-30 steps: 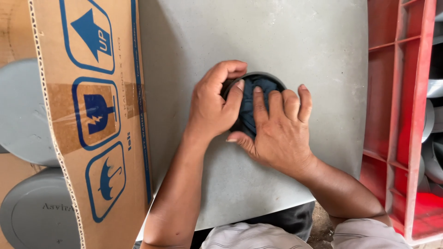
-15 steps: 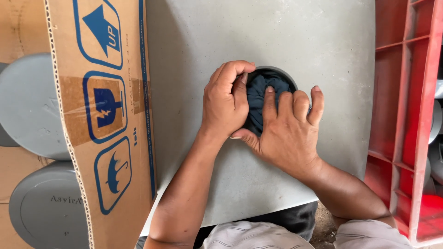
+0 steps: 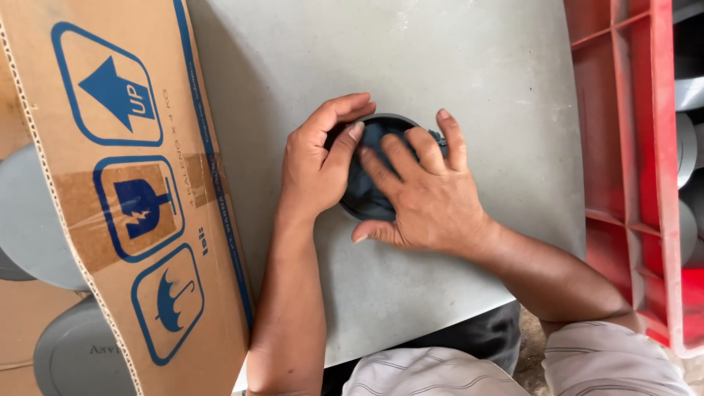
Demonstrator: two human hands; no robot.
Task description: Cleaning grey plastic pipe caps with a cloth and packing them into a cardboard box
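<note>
A flat grey panel lies across my lap, with a round hole near its middle. A dark blue cloth fills that hole. My left hand curls over the hole's left rim, its fingers pressed on the cloth. My right hand lies flat over the hole from the right, fingers spread and pushing down on the same cloth. Most of the hole's rim is hidden under both hands.
A cardboard box flap with blue printed symbols stands along the left. Grey round lids lie inside that box. A red plastic crate holding grey round parts stands at the right.
My right hand's fingers have slid up and to the left across the cloth in the hole. The left hand stays on the rim. The camera view has shifted slightly.
</note>
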